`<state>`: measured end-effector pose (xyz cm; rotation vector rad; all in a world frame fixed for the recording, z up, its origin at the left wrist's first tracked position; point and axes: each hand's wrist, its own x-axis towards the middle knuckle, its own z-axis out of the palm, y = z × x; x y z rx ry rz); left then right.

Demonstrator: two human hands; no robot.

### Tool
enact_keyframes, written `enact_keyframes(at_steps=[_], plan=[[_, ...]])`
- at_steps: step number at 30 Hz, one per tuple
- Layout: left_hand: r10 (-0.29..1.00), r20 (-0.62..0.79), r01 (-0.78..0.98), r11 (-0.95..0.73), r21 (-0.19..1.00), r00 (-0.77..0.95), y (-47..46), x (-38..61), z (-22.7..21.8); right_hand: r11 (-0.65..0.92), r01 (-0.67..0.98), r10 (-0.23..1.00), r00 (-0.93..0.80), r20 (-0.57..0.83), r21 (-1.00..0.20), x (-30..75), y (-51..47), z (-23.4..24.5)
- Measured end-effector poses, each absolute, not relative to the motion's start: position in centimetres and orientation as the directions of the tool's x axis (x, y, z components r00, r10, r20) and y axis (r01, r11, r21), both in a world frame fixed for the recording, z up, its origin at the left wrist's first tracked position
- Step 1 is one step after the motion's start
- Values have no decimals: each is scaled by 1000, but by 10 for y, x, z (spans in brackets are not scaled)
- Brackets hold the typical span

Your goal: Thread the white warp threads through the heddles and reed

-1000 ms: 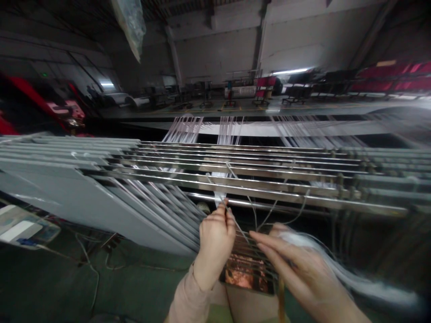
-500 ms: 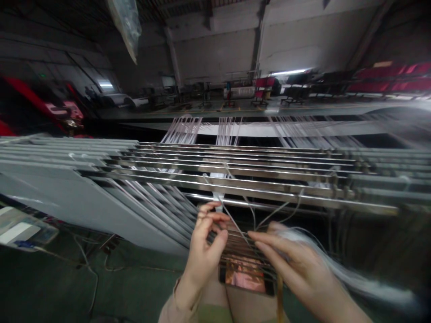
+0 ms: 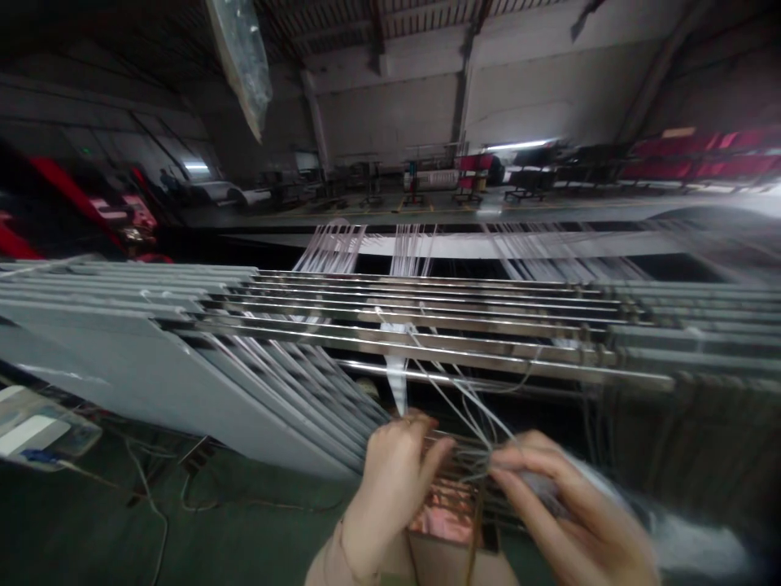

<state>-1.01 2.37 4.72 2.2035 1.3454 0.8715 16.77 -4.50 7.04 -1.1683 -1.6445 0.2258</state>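
My left hand (image 3: 399, 460) is closed beneath the metal bars, its fingers curled at the lower tip of a tapering bundle of white yarn (image 3: 396, 378). My right hand (image 3: 570, 500) pinches several thin pale cords (image 3: 467, 411) between thumb and forefinger. These cords slant down from the bars to its fingertips. A blurred mass of white threads (image 3: 689, 537) trails beyond that hand. Between and below the hands hangs a thin brownish strip (image 3: 476, 525); whether the right hand holds it is unclear. Thin dark rods or wires cross in front of a dark-framed object with a shiny pink face (image 3: 445, 517).
Long parallel metal bars (image 3: 457, 346) span the view, with grey flat heddles (image 3: 91, 350) packed on the left and more at right (image 3: 701, 407). White warp threads (image 3: 333, 248) run behind. A plastic-covered box (image 3: 42, 435) and cables lie left. A plastic bag (image 3: 244, 69) hangs above.
My left hand has moved down and curled at the white yarn, drawing it lower. My right hand has shifted slightly right and down, and more cords now converge at its fingertips.
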Motion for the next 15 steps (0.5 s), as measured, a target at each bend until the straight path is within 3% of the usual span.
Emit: enact_keyframes(at_steps=[4, 10, 15], plan=[[895, 319, 637, -446, 628, 312, 36, -10, 63, 515, 478, 783, 77, 617, -712, 168, -44, 67], [834, 505, 516, -539, 666, 221, 36, -21, 72, 485, 269, 845, 104, 525, -832, 156, -35, 47], [867, 415, 643, -487, 592, 275, 37, -15, 56, 558, 245, 789, 138, 598, -793, 165, -40, 31]])
